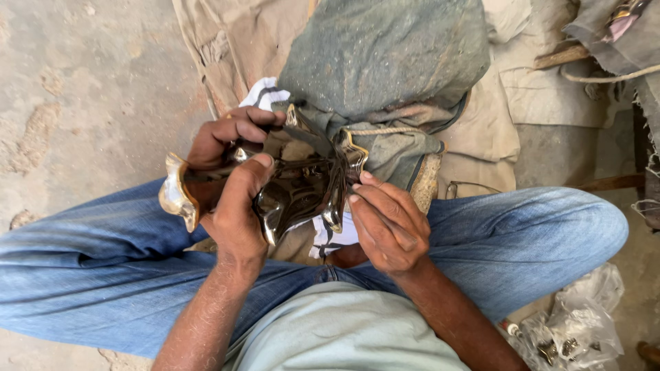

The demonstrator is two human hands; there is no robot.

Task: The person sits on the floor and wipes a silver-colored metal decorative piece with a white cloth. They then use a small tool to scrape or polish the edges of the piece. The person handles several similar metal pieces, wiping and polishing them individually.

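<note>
Nearest the camera – a pale grey-green shirt and two crossed legs in blue jeans, which frame the lap. At lower right a crumpled clear plastic bag lies on the floor, with small metal pieces showing through it. Over the lap sits a polished metal piece, dark and mirror-bright with wavy, flared edges and a brassy rim. A white cloth with dark stripes lies beneath it. The left hand has its grip closed round the near side of the piece, thumb laid across the top – the fingers of this hand hide much of the surface. The right hand is curled, fingertips pressed to the right-hand edge of the piece; its grip holds nothing else. Beyond, a dusty grey-green fabric bundle tied with cord rests on tan cloth, and bare, pitted concrete floor extends at left.
</note>
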